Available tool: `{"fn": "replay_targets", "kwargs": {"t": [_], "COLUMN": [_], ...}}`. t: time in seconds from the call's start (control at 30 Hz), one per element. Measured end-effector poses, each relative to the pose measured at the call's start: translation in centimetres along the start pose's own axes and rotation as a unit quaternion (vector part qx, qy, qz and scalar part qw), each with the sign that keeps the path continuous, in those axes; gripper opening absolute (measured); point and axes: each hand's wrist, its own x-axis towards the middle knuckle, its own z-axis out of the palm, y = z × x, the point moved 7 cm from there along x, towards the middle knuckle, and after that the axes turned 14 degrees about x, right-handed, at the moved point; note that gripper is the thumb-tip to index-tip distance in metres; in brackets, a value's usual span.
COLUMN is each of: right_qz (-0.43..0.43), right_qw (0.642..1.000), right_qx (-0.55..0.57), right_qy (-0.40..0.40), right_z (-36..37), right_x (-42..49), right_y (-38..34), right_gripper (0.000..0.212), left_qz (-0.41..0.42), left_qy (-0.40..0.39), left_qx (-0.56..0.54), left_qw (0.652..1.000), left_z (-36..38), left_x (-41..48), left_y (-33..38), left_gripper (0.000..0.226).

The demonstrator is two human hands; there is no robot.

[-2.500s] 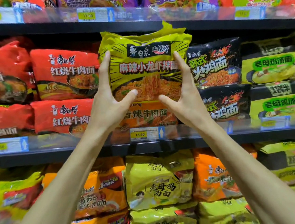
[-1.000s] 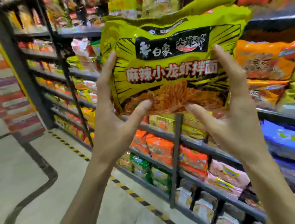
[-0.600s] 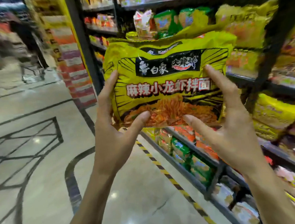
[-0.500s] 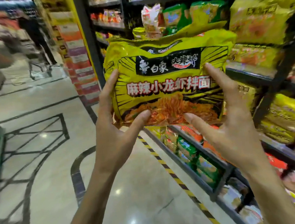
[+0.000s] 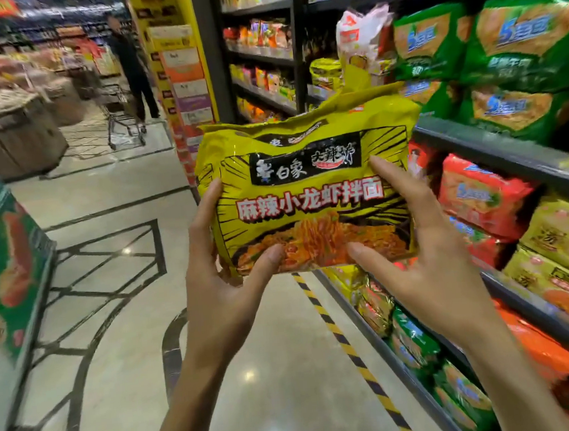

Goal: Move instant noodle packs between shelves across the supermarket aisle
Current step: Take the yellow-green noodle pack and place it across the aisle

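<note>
Gripping the yellow noodle pack by both sides, the left hand and right hand each pinch an edge, holding it upright over the aisle floor beside the shelves, likely so it cannot sag.

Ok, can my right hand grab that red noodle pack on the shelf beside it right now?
Probably not yet: the right hand grips the yellow pack with the left hand. Nothing else blocks the red pack.

One head-worn wide-angle view faces forward and down the aisle: floor left, shelves right, pack close at centre.
</note>
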Motion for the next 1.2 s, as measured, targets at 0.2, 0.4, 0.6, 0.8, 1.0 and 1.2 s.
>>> {"fn": "replay_targets", "kwargs": {"t": [0.2,0.4,0.6,0.8,1.0,1.2], "right_qz": [0.015,0.012,0.030,0.043,0.053,0.052], "right_qw": [0.999,0.998,0.999,0.999,0.997,0.994], "right_qx": [0.030,0.042,0.037,-0.009,-0.042,-0.072], "right_qy": [-0.027,-0.035,-0.014,0.017,0.043,0.067], "right_z": [4.6,10.3,16.3,21.7,24.8,26.0], "right_x": [6.2,12.2,19.4,28.3,34.8,40.8], "right_y": [4.5,8.6,12.3,15.5,19.9,25.8], "right_gripper": [0.086,0.086,0.082,0.081,0.079,0.081], "left_qz": [-0.012,-0.009,0.000,0.016,0.003,0.025], "left_qy": [0.006,0.011,0.006,-0.018,-0.075,-0.110], "left_qx": [0.010,0.014,-0.014,-0.050,-0.075,-0.070], "left_qw": [1.000,1.000,1.000,0.998,0.994,0.991], "left_z": [-0.8,-2.1,-3.4,-4.4,-2.2,2.0], "left_x": [5.3,11.3,19.6,30.5,38.6,46.2], "left_y": [-5.6,-12.0,-19.0,-26.3,-32.5,-38.1], "left_gripper": [0.089,0.089,0.088,0.089,0.089,0.087]}}
